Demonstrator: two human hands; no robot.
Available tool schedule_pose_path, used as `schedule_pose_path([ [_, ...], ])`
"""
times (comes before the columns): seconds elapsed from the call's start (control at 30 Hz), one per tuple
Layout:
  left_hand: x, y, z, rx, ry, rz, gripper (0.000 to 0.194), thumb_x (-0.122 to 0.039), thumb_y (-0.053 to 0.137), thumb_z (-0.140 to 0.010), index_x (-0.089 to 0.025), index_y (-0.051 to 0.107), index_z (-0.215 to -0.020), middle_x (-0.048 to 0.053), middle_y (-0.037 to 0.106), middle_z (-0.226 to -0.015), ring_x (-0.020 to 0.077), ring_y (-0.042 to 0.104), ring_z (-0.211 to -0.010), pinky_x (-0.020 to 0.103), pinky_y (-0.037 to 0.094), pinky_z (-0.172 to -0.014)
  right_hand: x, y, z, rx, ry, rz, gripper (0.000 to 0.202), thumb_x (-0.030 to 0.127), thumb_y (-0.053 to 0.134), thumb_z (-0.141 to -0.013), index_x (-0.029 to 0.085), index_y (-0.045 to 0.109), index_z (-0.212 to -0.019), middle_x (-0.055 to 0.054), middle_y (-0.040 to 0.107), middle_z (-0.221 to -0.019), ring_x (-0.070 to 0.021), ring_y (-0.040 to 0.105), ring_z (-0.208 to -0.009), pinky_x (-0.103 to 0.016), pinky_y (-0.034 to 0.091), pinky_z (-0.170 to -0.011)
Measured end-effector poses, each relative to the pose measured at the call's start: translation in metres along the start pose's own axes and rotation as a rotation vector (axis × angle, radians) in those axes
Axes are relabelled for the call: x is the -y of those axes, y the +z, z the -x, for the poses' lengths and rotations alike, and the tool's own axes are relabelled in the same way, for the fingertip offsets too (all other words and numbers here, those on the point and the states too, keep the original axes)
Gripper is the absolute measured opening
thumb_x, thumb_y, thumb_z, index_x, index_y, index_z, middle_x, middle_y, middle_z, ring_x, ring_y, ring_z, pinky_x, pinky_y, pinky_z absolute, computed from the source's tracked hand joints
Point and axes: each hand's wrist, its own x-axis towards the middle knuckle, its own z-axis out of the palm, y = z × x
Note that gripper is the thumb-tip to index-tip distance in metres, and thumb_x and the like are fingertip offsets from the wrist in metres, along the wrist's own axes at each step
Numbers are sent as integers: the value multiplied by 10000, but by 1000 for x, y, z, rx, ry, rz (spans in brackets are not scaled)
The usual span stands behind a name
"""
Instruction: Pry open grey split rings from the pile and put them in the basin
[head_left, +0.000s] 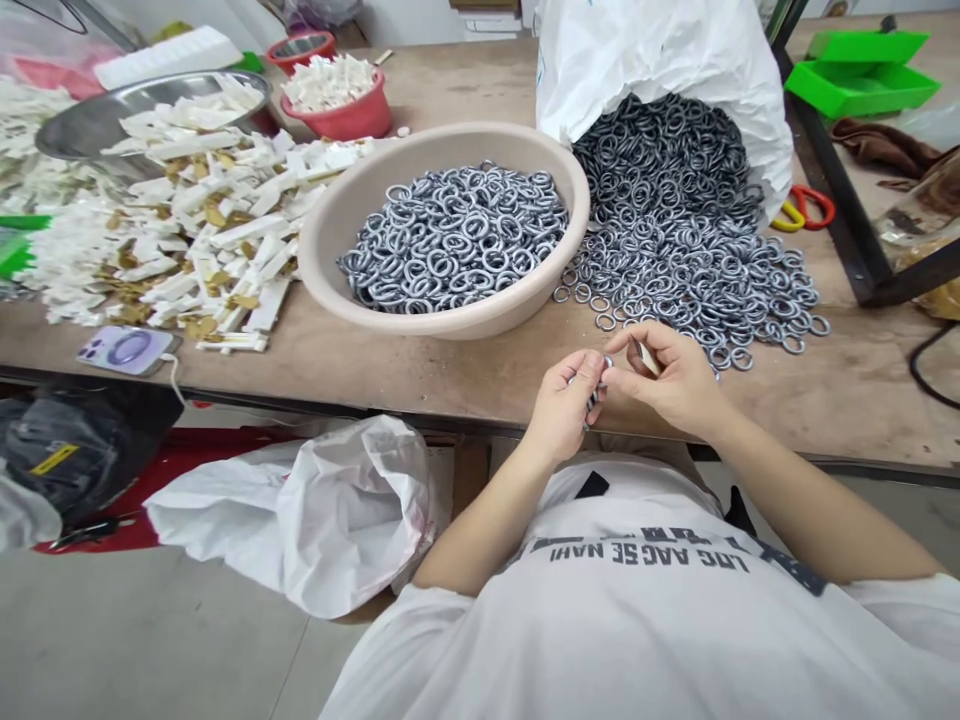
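Note:
At the table's front edge my left hand [562,405] is closed around several grey rings [592,398], one of them sticking up at the fingertips. Close beside it, almost touching, is my right hand [671,380], its fingers curled. A small flat piece with a dark edge and a pale side [645,357] is tucked in the right hand; its kind I cannot make out. Just beyond the hands lies a heap of loose grey rings [712,275], spilling from a tipped white sack [660,50]. A beige basin [315,245] to the left holds many more rings.
White and gold plastic parts [202,230] are piled at the left, by a steel bowl [67,130] and a red bowl [367,115]. A phone [124,348] lies near the front edge. Scissors [810,207], a black metal frame [840,220] and green bins [862,85] are at right.

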Motion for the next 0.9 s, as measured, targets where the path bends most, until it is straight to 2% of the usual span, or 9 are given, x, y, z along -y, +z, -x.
schedule_pose_path([
  [0.07,-4,3,2,1,-33,43,483,-574,702,-820,-133,511,-779,-19,407,-622,29,317,-457,118,267,-350,3,-4,-2,12,34,3,267,418,670,-904,163,642,-977,13,496,-719,-108,418,-635,-252,323,-600],
  [0.13,-8,6,4,-24,-58,95,522,-592,717,-800,-135,469,-752,-24,401,-614,22,297,-439,120,253,-349,8,-6,-1,-15,19,121,310,464,590,-951,158,616,-910,2,504,-717,-116,436,-648,-261,331,-619],
  [0.27,-13,9,6,-95,-59,144,578,-643,748,-749,-146,453,-764,-37,384,-586,27,300,-416,129,242,-343,17,0,10,63,-154,558,365,507,516,-979,159,572,-886,-7,533,-726,-120,439,-629,-290,272,-611],
  [0.37,-14,12,8,-117,-54,143,589,-661,753,-735,-149,466,-781,-43,375,-567,33,311,-409,137,249,-343,22,5,16,89,-241,773,393,499,446,-1018,159,546,-850,-24,577,-786,-127,458,-656,-303,252,-615],
  [0.57,-13,15,11,-117,-61,154,567,-636,768,-732,-150,482,-794,-50,355,-570,32,297,-410,137,248,-336,23,5,16,81,-261,894,444,539,414,-1023,163,555,-833,-26,598,-791,-140,479,-665,-311,221,-602],
  [0.77,-10,8,10,-124,-44,137,573,-624,788,-717,-139,494,-800,-36,398,-627,23,325,-449,120,268,-338,19,10,11,177,-156,839,494,544,340,-1036,169,565,-807,-25,621,-774,-143,509,-672,-312,193,-600],
  [0.83,-8,5,13,-92,-89,132,586,-621,798,-707,-135,477,-775,-34,400,-618,21,319,-439,119,248,-335,13,6,0,114,-58,828,507,550,318,-1035,172,549,-787,-24,608,-735,-149,498,-652,-310,189,-596],
  [0.9,-6,1,17,-23,-172,134,599,-623,793,-711,-133,451,-750,-35,394,-608,15,303,-421,119,226,-337,5,-2,-16,-15,91,878,531,573,300,-1029,174,538,-773,-29,589,-691,-159,488,-627,-311,174,-585],
])
